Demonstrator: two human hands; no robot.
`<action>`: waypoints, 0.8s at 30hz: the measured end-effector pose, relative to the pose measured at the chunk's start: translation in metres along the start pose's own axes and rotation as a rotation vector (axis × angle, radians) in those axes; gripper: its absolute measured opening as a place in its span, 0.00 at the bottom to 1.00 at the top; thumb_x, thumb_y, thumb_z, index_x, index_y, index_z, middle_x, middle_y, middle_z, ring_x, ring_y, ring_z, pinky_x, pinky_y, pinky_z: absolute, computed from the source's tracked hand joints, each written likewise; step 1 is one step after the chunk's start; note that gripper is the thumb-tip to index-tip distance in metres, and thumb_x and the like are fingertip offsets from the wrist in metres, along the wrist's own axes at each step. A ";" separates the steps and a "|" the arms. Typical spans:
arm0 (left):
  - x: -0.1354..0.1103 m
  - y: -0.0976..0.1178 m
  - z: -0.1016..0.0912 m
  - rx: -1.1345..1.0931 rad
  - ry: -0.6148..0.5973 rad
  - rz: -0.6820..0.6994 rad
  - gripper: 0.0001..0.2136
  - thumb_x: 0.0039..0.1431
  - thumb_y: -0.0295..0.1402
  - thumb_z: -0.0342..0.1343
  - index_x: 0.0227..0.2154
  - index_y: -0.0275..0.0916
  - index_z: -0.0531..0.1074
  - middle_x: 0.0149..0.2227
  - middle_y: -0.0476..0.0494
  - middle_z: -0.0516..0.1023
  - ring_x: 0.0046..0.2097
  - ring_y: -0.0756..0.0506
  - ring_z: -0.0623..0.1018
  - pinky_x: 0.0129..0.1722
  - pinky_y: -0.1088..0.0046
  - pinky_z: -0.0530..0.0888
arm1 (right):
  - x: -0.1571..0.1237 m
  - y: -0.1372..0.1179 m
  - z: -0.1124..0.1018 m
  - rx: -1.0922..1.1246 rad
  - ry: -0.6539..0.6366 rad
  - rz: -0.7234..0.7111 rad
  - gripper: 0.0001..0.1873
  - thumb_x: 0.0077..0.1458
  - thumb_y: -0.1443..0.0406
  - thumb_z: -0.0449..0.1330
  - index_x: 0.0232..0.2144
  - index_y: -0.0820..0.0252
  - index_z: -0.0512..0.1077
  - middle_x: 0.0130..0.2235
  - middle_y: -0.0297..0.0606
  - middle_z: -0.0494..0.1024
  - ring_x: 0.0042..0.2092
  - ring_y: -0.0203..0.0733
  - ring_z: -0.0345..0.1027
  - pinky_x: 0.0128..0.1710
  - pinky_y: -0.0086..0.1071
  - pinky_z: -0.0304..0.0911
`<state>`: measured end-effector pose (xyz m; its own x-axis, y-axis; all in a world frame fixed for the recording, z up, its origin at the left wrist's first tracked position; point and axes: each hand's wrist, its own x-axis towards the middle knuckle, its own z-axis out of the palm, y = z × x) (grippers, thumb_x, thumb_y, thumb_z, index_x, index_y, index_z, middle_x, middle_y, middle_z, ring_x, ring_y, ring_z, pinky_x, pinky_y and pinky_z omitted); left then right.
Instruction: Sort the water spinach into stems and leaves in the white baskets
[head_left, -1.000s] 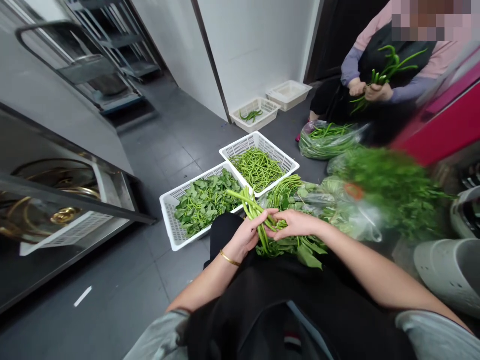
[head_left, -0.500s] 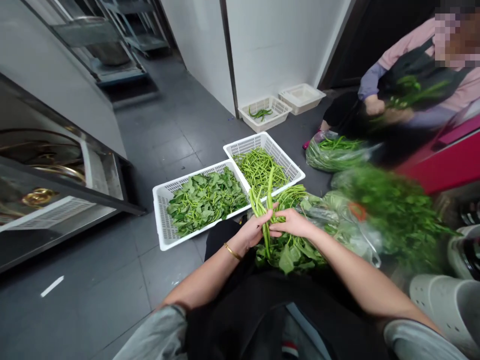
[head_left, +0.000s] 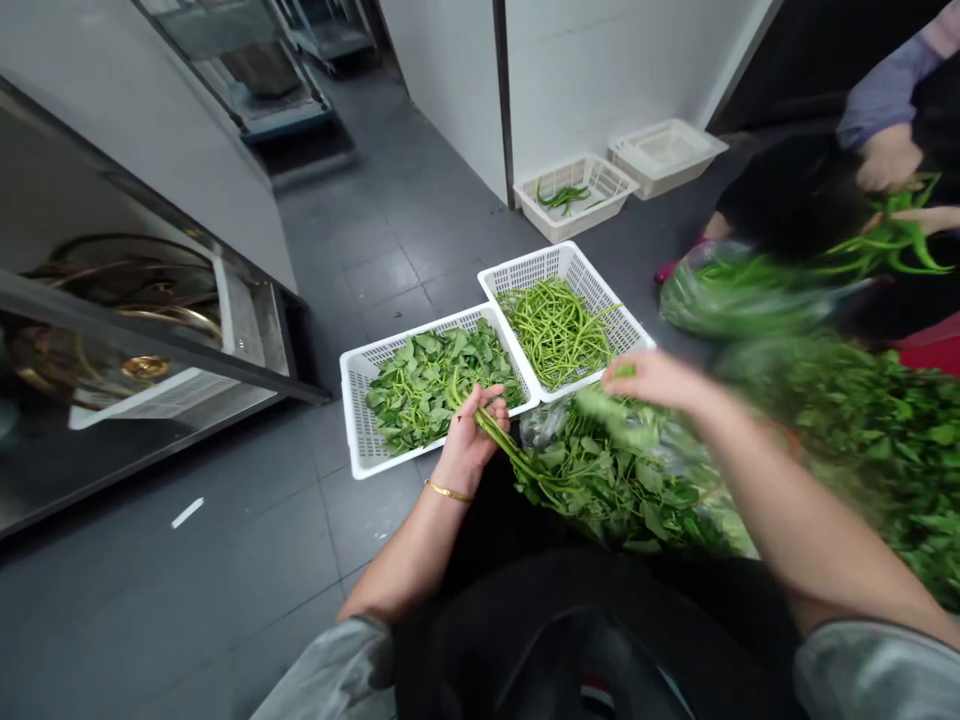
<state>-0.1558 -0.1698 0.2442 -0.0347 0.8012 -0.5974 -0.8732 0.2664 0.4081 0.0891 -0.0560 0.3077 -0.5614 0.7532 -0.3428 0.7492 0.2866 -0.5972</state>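
My left hand (head_left: 474,428) is closed loosely round a few long green stems (head_left: 504,440), its fingertips partly apart. The stems slant down to the right toward a heap of leafy greens (head_left: 600,478) at my lap. My right hand (head_left: 651,382), smeared by motion, hovers over the far edge of that heap with a bit of green stem (head_left: 622,371) at its fingers. Below it is a blurred pale green leafy shape; I cannot tell if it is held. A white basket (head_left: 351,420) of leaves and a white basket (head_left: 486,276) of cut stems stand just beyond my hands.
Farther back stand a basket (head_left: 541,222) with several green peppers and a pale tub (head_left: 660,185). At right, a co-worker's hand (head_left: 890,158) is above a plastic bag (head_left: 682,300) of green vegetables. More leafy greens (head_left: 911,440) lie nearer. A metal shelf (head_left: 262,378) stands left.
My hands have parted: the left moved left with the stems, now tilted low, and the right swung right and away with a green bit. The view has shifted rightward.
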 end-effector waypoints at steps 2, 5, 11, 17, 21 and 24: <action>-0.003 0.000 0.006 -0.027 0.009 0.010 0.16 0.63 0.38 0.47 0.30 0.32 0.73 0.21 0.46 0.71 0.21 0.54 0.70 0.21 0.80 0.70 | -0.038 -0.010 0.050 0.001 -0.123 -0.021 0.16 0.47 0.58 0.61 0.38 0.58 0.77 0.29 0.37 0.79 0.26 0.41 0.69 0.28 0.34 0.64; -0.012 -0.006 0.013 -0.015 -0.033 0.026 0.15 0.62 0.38 0.48 0.31 0.32 0.74 0.24 0.43 0.75 0.26 0.51 0.75 0.29 0.76 0.74 | -0.075 -0.017 0.113 -0.100 -0.103 -0.012 0.17 0.51 0.60 0.58 0.43 0.59 0.75 0.35 0.40 0.80 0.36 0.45 0.74 0.35 0.34 0.65; -0.046 -0.021 0.013 0.262 -0.308 -0.053 0.08 0.53 0.32 0.58 0.34 0.33 0.75 0.35 0.40 0.79 0.38 0.43 0.79 0.38 0.67 0.75 | -0.120 0.000 0.107 -0.196 0.297 0.054 0.15 0.53 0.63 0.55 0.42 0.58 0.76 0.41 0.40 0.80 0.39 0.44 0.75 0.38 0.33 0.66; -0.069 -0.036 0.021 0.419 -0.393 0.060 0.10 0.48 0.34 0.62 0.31 0.30 0.76 0.26 0.43 0.77 0.28 0.49 0.77 0.29 0.75 0.73 | -0.170 -0.005 0.110 -0.317 0.786 -0.026 0.16 0.55 0.67 0.51 0.43 0.57 0.75 0.40 0.38 0.80 0.40 0.40 0.75 0.37 0.30 0.67; -0.073 -0.037 0.026 0.372 -0.332 0.135 0.10 0.47 0.34 0.64 0.28 0.31 0.76 0.22 0.46 0.75 0.24 0.51 0.74 0.25 0.77 0.72 | -0.187 -0.005 0.122 -0.190 0.902 -0.026 0.16 0.57 0.65 0.51 0.43 0.58 0.74 0.42 0.39 0.80 0.41 0.42 0.75 0.40 0.32 0.68; -0.076 -0.030 0.027 0.320 -0.296 0.141 0.09 0.48 0.34 0.64 0.27 0.32 0.75 0.22 0.46 0.75 0.23 0.51 0.74 0.24 0.77 0.72 | -0.209 0.002 0.117 -0.071 0.951 0.041 0.14 0.57 0.62 0.51 0.41 0.57 0.74 0.41 0.39 0.80 0.38 0.43 0.75 0.39 0.34 0.69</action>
<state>-0.1134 -0.2238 0.2960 0.0388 0.9476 -0.3171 -0.6745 0.2590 0.6913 0.1666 -0.2821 0.2931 -0.0363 0.9203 0.3896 0.7993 0.2608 -0.5414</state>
